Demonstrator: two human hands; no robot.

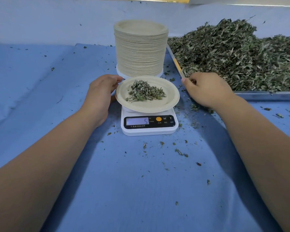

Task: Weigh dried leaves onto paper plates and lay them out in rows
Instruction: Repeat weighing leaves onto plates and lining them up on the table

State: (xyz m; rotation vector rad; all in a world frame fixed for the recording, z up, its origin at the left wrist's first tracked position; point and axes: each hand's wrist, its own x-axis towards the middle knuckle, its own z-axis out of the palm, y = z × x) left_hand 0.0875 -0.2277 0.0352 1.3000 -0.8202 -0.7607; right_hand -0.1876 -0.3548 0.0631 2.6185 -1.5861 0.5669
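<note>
Gripping the paper plate (172,99) by its rim, the left hand (99,96) looks ready to steady it or lift it off the scale (149,130), which reads 5. The right hand (206,89) is curled at the tray (264,95) corner, maybe pinching leaves, can't tell. The weighed leaves (146,92) sit between the hands, with the plate stack (140,52) just beyond. Blue cloth (141,181) underneath, crumbs everywhere.
</note>
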